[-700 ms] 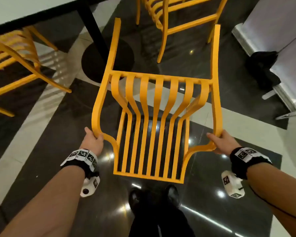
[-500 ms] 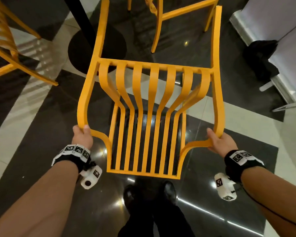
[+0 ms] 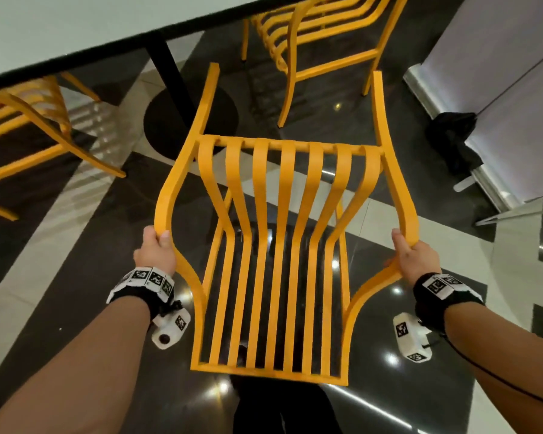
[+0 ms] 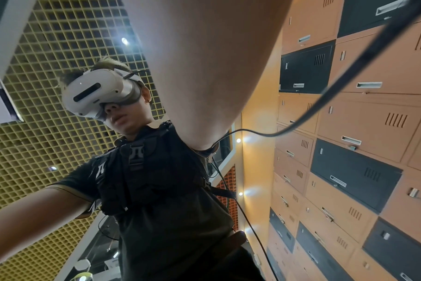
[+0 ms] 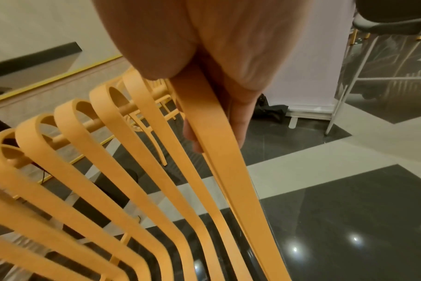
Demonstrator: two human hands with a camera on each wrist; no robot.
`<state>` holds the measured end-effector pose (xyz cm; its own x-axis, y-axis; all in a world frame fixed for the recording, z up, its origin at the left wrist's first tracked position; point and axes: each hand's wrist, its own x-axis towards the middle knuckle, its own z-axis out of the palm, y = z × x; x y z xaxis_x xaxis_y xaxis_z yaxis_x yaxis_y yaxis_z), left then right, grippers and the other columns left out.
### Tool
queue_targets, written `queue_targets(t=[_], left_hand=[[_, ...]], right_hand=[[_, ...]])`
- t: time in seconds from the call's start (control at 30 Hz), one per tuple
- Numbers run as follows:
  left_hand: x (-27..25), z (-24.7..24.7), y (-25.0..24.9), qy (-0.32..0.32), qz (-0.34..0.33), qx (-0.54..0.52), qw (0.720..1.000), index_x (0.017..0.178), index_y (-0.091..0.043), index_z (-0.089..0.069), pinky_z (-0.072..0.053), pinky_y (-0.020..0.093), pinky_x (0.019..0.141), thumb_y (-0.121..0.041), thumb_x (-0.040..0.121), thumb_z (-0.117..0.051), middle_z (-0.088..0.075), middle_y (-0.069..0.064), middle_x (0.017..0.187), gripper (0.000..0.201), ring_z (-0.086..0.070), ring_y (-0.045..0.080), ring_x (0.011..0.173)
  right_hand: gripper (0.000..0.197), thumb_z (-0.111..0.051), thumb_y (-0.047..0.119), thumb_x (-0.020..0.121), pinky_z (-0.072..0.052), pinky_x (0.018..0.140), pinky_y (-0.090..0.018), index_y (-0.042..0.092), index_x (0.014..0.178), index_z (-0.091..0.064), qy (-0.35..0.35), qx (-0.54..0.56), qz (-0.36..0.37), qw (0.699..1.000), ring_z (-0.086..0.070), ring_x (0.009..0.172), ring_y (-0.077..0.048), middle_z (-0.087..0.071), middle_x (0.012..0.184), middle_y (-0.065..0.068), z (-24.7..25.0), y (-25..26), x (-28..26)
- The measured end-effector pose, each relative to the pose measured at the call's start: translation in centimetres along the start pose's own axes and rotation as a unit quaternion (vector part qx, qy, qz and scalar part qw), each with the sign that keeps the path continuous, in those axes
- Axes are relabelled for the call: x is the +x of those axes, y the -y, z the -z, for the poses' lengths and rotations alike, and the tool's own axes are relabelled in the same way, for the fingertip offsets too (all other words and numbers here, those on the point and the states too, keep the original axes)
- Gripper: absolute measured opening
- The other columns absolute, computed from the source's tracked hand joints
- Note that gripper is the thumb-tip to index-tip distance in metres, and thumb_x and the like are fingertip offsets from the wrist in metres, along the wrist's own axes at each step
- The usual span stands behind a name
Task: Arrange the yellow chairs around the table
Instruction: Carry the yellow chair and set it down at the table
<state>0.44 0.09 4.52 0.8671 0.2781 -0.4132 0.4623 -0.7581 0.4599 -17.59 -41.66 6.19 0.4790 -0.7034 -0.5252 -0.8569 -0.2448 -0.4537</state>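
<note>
1. Left hand [image 3: 155, 253] & right hand [image 3: 416, 261] each have fingers wrapped round a side rail of the slatted yellow metal chair [image 3: 273, 245], just short of the white-topped table w/ black edge [image 3: 76, 29].
2. Judging by layout: two more yellow slatted chairs, left [image 3: 29, 126] & far side [image 3: 311, 36], already sit tucked by the table.
3. Left to do: push this one in; other seats out of view, can't tell.

A glossy dark floor [image 3: 76, 277] with pale stripes. A black bag [image 3: 452, 136] lies at the foot of a white banner [image 3: 499, 104]. Orange and black lockers [image 4: 349, 152] fill a wall.
</note>
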Motion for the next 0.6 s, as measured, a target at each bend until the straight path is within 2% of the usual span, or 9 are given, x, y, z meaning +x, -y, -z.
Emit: queue_targets(t=[0.1,0.17,0.27,0.33,0.4,0.47,0.53,0.57,0.6], left_hand=[[-1.0,2.8,-2.4,-0.009,-0.017,0.019,1.000,0.105,-0.013,-0.044,-0.040,0.047,0.079,-0.040,0.099,-0.031,-0.056,0.029,0.105,0.031,-0.051,0.042,0.093],[-1.9,4.7,-4.4,-0.018,-0.017,0.017,1.000,0.109,-0.014,-0.046,-0.038,0.047,0.077,-0.044,0.099,-0.031,-0.055,0.027,0.108,0.035,-0.050,0.040,0.089],[-2.2,6.5,-7.1,-0.034,-0.024,-0.003,0.999,0.111,-0.012,-0.050,-0.039,0.045,0.075,-0.046,0.098,-0.033,-0.058,0.022,0.107,0.040,-0.056,0.043,0.099],[-2.4,7.1,-8.7,-0.039,-0.023,-0.009,0.999,0.120,-0.012,-0.052,-0.038,0.044,0.078,-0.041,0.099,-0.035,-0.058,0.020,0.115,0.039,-0.055,0.042,0.108],[-3.0,7.2,-9.5,-0.046,-0.042,-0.028,0.998,0.135,-0.017,-0.046,-0.039,0.048,0.096,-0.031,0.098,-0.039,-0.053,0.017,0.135,0.040,-0.047,0.040,0.124],[-4.7,6.7,-8.9,-0.032,-0.103,-0.057,0.993,0.149,-0.023,-0.028,-0.028,0.042,0.115,-0.023,0.096,-0.045,-0.030,0.006,0.157,0.056,-0.031,0.031,0.142],[-7.1,5.6,-7.4,-0.001,-0.160,-0.063,0.985,0.151,-0.029,-0.021,-0.023,0.031,0.115,-0.020,0.094,-0.049,-0.013,-0.002,0.162,0.064,-0.024,0.023,0.147],[-8.3,4.9,-6.2,0.018,-0.164,-0.050,0.985,0.148,-0.031,-0.025,-0.027,0.031,0.112,-0.019,0.093,-0.050,-0.017,-0.003,0.161,0.062,-0.030,0.024,0.144],[-9.6,3.9,-4.6,0.051,-0.142,-0.025,0.988,0.145,-0.031,-0.031,-0.035,0.032,0.107,-0.020,0.093,-0.050,-0.027,-0.001,0.157,0.057,-0.040,0.026,0.138]], right_hand=[[0.080,-0.029,0.062,0.095,-0.042,0.070,-0.037,-0.005,0.069,-0.065,-0.006,-0.018,0.000,1.000,-0.056,0.064,-0.032,-0.064,0.066,-0.016,3.0,2.3,-1.7],[0.081,-0.024,0.063,0.095,-0.047,0.073,-0.040,-0.003,0.068,-0.062,-0.005,-0.020,0.002,1.000,-0.060,0.066,-0.034,-0.065,0.063,-0.015,4.6,3.7,-2.3],[0.079,-0.022,0.064,0.094,-0.053,0.080,-0.048,-0.005,0.080,-0.059,-0.031,-0.034,-0.008,0.999,-0.066,0.085,-0.043,-0.070,0.087,-0.028,5.8,5.2,-1.7],[0.090,-0.021,0.070,0.090,-0.054,0.076,-0.047,-0.009,0.086,-0.064,-0.052,-0.041,-0.025,0.998,-0.066,0.085,-0.043,-0.069,0.091,-0.029,6.1,6.2,-0.6],[0.092,-0.023,0.074,0.087,-0.057,0.074,-0.049,-0.008,0.091,-0.065,-0.056,-0.043,-0.038,0.997,-0.067,0.080,-0.041,-0.070,0.089,-0.027,6.5,7.3,0.6],[0.089,-0.026,0.075,0.085,-0.059,0.066,-0.048,-0.005,0.101,-0.063,-0.046,-0.045,-0.049,0.997,-0.068,0.071,-0.039,-0.069,0.086,-0.023,7.0,8.7,1.2],[0.075,-0.030,0.065,0.092,-0.051,0.048,-0.040,-0.001,0.110,-0.061,-0.031,-0.062,-0.050,0.996,-0.062,0.056,-0.034,-0.063,0.071,-0.018,7.9,9.7,1.9],[0.069,-0.031,0.061,0.095,-0.046,0.045,-0.036,0.001,0.111,-0.061,-0.026,-0.071,-0.050,0.996,-0.060,0.053,-0.033,-0.061,0.068,-0.017,8.2,10.2,2.5],[0.067,-0.031,0.058,0.096,-0.045,0.048,-0.035,0.001,0.115,-0.060,-0.026,-0.079,-0.043,0.996,-0.063,0.059,-0.035,-0.063,0.074,-0.019,8.5,10.6,2.7]])
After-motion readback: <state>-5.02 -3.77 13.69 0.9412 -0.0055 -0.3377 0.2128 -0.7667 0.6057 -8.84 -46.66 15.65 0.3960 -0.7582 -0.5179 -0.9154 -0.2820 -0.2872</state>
